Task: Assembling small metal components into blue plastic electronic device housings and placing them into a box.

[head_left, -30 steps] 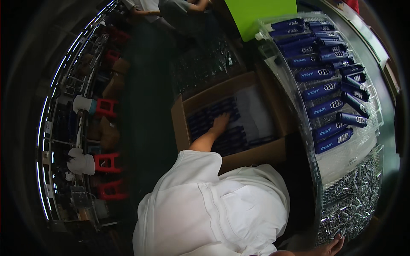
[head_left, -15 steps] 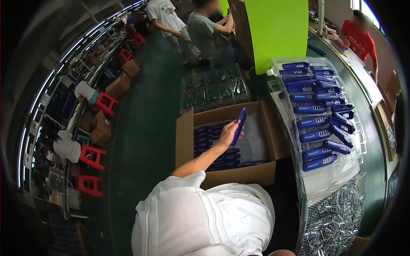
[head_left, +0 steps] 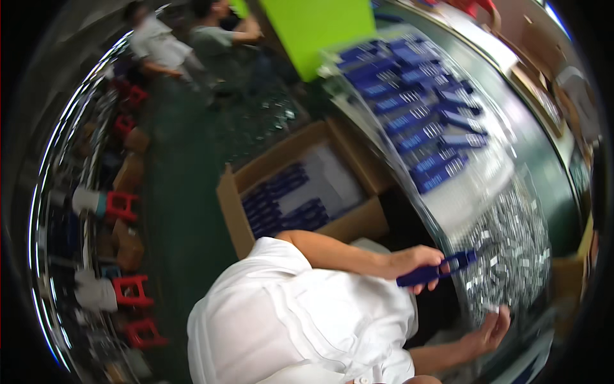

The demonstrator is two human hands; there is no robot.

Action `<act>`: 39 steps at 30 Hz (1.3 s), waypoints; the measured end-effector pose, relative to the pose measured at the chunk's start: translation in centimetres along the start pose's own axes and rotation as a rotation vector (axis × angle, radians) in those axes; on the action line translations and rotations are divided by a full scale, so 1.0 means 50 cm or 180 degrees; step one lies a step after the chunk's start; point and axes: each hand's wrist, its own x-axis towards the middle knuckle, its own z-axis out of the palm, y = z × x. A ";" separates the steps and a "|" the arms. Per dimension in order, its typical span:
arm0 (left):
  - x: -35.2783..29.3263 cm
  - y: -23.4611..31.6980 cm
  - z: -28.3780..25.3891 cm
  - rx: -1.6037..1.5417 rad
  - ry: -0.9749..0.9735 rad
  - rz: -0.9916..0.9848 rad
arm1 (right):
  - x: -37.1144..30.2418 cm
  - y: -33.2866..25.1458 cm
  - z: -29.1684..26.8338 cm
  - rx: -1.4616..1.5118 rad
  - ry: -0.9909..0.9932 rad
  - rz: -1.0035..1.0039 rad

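My left hand [head_left: 417, 264] holds a long dark blue plastic casing [head_left: 462, 260] with an opening at its far end. The casing reaches toward a clear tray of small shiny metal pieces [head_left: 511, 246]. My right hand [head_left: 487, 334] is at the near end of that tray, its fingers pressed together. A small pale bit shows at the fingertips, too blurred to name. Beyond the metal pieces, a clear tray holds several rows of similar blue casings [head_left: 409, 121]. To the left, an open cardboard box [head_left: 233, 205] contains more blue casings and a white sheet.
A green conveyor belt [head_left: 534, 121] runs along the right. Behind the box lies a tray of shiny parts [head_left: 268, 118], near a bright green panel [head_left: 320, 32]. Red stools [head_left: 121, 206] and a long bench line the left. Other people sit or stand farther off.
My left hand has carried the blue casing from above the box rightward and nearer, to the metal pieces. My right hand has come into view. The whole view has turned.
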 end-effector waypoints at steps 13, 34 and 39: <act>0.082 -0.019 0.049 0.0884 -0.0498 -0.0354 | -0.017 -0.196 0.212 -0.1178 -0.0360 0.0063; 0.109 -0.031 0.015 0.1836 -0.0278 0.0380 | -0.010 -0.153 0.246 -0.1525 -0.0618 -0.0054; 0.124 -0.051 0.016 0.2186 -0.0098 0.1406 | -0.025 -0.153 0.276 -0.0872 0.0321 0.0382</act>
